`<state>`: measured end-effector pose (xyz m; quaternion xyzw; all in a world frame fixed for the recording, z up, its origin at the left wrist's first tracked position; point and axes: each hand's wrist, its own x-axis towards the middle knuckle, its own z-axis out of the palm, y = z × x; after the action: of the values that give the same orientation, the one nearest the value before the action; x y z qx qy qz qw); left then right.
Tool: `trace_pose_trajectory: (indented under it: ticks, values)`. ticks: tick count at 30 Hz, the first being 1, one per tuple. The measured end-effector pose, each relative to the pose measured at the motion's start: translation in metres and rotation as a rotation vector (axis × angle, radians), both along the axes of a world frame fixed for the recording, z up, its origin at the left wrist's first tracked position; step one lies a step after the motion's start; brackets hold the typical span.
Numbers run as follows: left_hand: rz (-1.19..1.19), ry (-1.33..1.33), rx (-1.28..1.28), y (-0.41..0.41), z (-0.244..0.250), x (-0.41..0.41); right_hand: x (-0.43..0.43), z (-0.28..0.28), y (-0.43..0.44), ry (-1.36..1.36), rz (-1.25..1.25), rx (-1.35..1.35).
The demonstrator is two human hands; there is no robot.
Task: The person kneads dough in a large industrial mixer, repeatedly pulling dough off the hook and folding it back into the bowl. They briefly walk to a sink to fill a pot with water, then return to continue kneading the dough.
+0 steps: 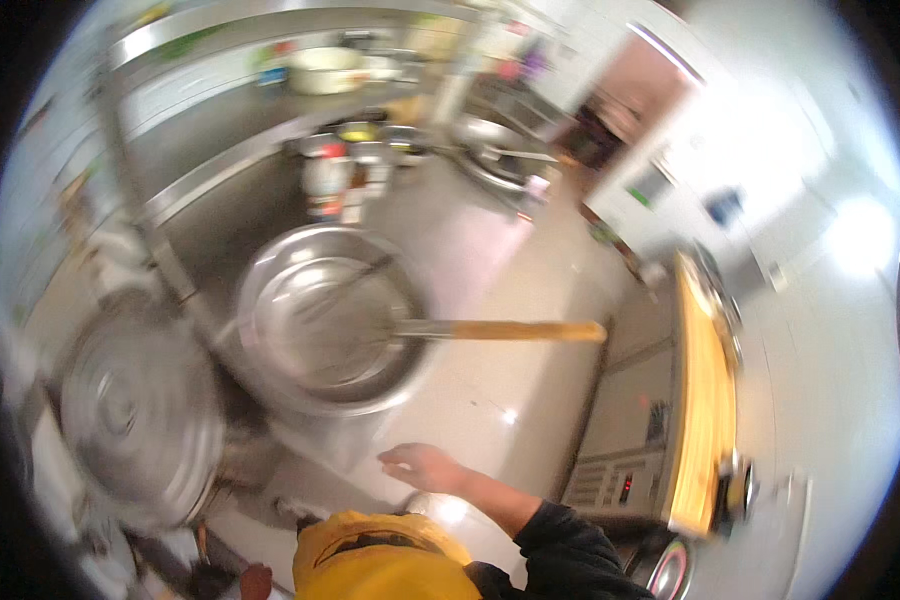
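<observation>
My right hand (420, 466) hangs in the air above the floor, below the steel basin, its fingers loosely bent and apart with nothing between them. At the bottom edge, part of my left hand (256, 582) shows beside the yellow apron (382, 562); its fingers are too blurred to read. Before me a large, wide-rimmed stainless steel basin (300, 375) rests on the metal counter. A long-handled metal tool with a wooden grip (529, 331) reaches over its right rim, clear of both hands. Left of the basin is a large, round, ridged metal lid (124, 405).
Bottles (328, 180) and small containers crowd the counter behind the basin. A wok (495, 150) stands farther back. At right is a steel cabinet (622, 420) with a wooden board (701, 405) on top. A metal shelf above the counter holds a pale pot (326, 71).
</observation>
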<state>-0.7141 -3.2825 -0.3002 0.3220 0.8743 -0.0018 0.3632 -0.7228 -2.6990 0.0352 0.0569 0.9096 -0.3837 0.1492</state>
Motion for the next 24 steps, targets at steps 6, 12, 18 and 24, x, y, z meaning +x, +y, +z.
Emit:
trace_pose_trajectory:
  ticks: [6,12,18,24]
  values:
    - [-0.121,-0.024,-0.033,0.207,0.016,-0.082,0.199,0.008,0.163,-0.024,-0.657,0.04]
    - [-0.176,-0.06,-0.01,0.429,0.072,-0.08,0.26,0.008,0.277,0.017,-0.752,0.026]
    - [-0.263,-0.131,-0.049,0.603,0.059,-0.05,0.246,-0.006,0.441,0.113,-0.697,0.057]
    - [-0.37,-0.195,-0.148,0.731,0.043,-0.033,0.309,-0.05,0.606,-0.173,-0.865,0.035]
